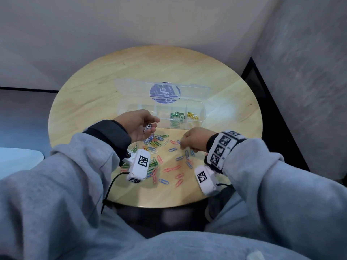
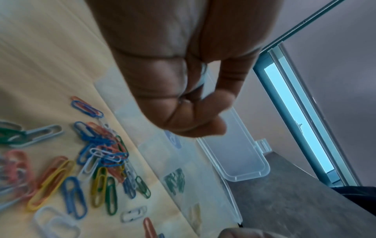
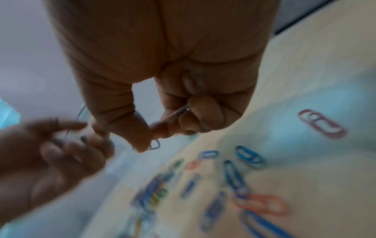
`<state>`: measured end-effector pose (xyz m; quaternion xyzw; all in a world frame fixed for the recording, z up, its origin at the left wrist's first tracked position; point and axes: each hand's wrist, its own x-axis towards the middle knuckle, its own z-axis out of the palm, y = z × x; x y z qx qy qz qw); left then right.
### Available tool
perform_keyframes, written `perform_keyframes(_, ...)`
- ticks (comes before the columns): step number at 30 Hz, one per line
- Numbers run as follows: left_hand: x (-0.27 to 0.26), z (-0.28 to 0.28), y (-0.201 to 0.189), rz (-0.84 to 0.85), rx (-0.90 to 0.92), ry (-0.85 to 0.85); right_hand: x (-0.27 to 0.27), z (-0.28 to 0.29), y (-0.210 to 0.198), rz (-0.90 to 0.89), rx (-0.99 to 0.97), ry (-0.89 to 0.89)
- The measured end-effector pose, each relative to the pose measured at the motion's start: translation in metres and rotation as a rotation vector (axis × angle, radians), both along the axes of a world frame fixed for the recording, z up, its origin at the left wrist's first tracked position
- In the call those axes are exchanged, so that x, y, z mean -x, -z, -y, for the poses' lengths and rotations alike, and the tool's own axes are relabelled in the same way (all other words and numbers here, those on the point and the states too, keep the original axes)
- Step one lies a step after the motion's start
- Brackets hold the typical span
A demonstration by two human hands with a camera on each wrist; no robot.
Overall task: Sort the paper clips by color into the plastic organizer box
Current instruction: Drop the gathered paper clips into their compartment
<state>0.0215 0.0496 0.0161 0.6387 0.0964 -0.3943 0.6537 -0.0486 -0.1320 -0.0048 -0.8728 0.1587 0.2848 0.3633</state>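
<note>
Left grip (image 1: 139, 126) pinching pale clips (image 1: 148, 127) just short of the organizer box (image 1: 199, 120); right grip (image 1: 191, 142) pinching a clip (image 3: 155, 144) above the desk (image 1: 131, 72). Light, stiff, slippery wire; best pinched across the loops.

- The head view is evenly lit and soft, with pale glare on the bench (image 1: 131, 72) right of the organizer box (image 1: 199, 117).
- Its edges bow outward from the wide lens.
- In the left wrist view the left hand (image 2: 173, 72) is dark and blurred against a bright window strip (image 2: 295, 116); the nearest paper clips (image 2: 97, 169) smear.
- The right wrist view is blurred throughout, the right hand (image 3: 162, 72) shadowed, with a bluish sheen on the bench (image 3: 305, 80).
</note>
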Motion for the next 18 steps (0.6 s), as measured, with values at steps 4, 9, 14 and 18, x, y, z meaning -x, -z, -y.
perform_keyframes(4, -0.008, 0.004, -0.003, 0.017, 0.059, -0.104, -0.013, 0.003, -0.015, 0.017, -0.431, 0.324)
perform_keyframes(9, -0.022, 0.008, -0.006, 0.042, 0.058, -0.139, -0.025, -0.001, -0.024, 0.080, -0.700, 0.478)
perform_keyframes(14, -0.033, 0.013, -0.007, 0.054, 0.050, -0.127, -0.044, -0.008, -0.025, 0.089, -0.731, 0.590)
perform_keyframes(18, -0.042, 0.021, -0.007, 0.060, 0.044, -0.116, -0.063, -0.013, -0.029, 0.085, -0.836, 0.669)
